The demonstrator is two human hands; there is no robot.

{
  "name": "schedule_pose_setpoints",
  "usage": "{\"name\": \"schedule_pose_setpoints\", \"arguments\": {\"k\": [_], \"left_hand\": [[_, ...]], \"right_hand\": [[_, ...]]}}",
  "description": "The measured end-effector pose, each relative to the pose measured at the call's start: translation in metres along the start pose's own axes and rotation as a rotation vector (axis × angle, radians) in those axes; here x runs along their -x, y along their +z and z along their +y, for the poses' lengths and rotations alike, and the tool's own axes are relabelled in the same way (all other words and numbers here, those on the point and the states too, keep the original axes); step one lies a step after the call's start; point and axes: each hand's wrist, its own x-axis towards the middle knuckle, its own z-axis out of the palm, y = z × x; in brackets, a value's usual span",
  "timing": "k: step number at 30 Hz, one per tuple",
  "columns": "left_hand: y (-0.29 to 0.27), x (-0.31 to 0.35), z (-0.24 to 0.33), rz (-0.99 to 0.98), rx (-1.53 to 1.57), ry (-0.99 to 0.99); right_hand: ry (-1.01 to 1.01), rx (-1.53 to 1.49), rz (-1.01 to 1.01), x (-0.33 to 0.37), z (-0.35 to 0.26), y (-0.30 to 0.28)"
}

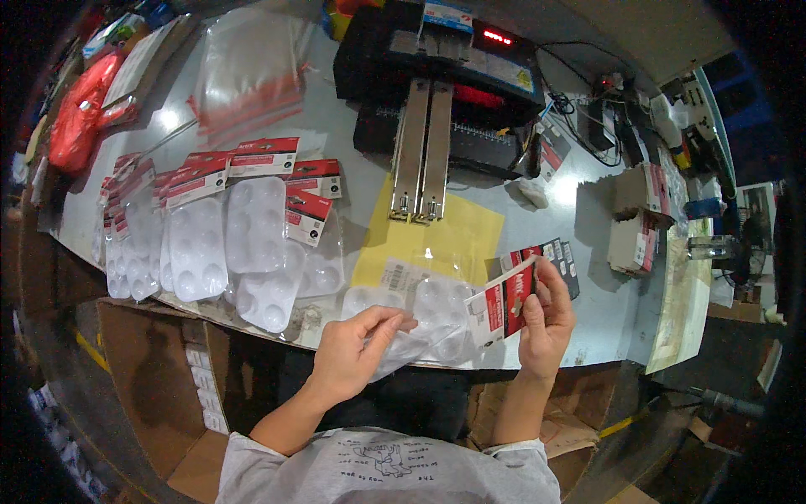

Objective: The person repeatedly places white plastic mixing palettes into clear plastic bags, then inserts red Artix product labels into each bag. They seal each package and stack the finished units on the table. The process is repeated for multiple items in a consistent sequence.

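Note:
In front of me at the table's near edge lies a clear plastic bag with white plastic paint palettes in or under it; the overlap hides which. My left hand pinches the bag's edge between thumb and fingers. My right hand holds a red-and-white folded header card upright at the right end of the bag, thumb on its face. Behind that hand lie more red-and-white cards and small dark cards. A yellow sheet lies under the far side of the bag.
Left stands a group of bagged white palettes with red header cards. Beyond them are clear bags with red edges. A black machine with two metal bars reaches toward me. Small boxes stand at right; cardboard boxes sit below.

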Motion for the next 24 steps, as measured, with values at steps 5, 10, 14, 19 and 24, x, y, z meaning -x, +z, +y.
{"name": "schedule_pose_setpoints", "arguments": {"k": [5, 10, 14, 19, 24], "left_hand": [[0.002, 0.001, 0.002, -0.087, -0.003, 0.051], [0.002, 0.002, -0.004, -0.056, -0.040, 0.032], [0.003, 0.001, -0.008, -0.050, -0.074, 0.063], [0.002, 0.000, -0.006, -0.102, -0.030, -0.034], [0.002, -0.003, -0.004, -0.180, 0.204, -0.132]], "right_hand": [[0.093, 0.340, -0.289, 0.001, 0.006, 0.010], [0.048, 0.326, -0.408, 0.005, 0.009, 0.016], [0.067, 0.457, -0.481, 0.007, 0.009, 0.015], [0.241, 0.106, -0.042, 0.006, 0.016, 0.009], [0.437, 0.179, -0.183, 0.011, 0.024, 0.015]]}}
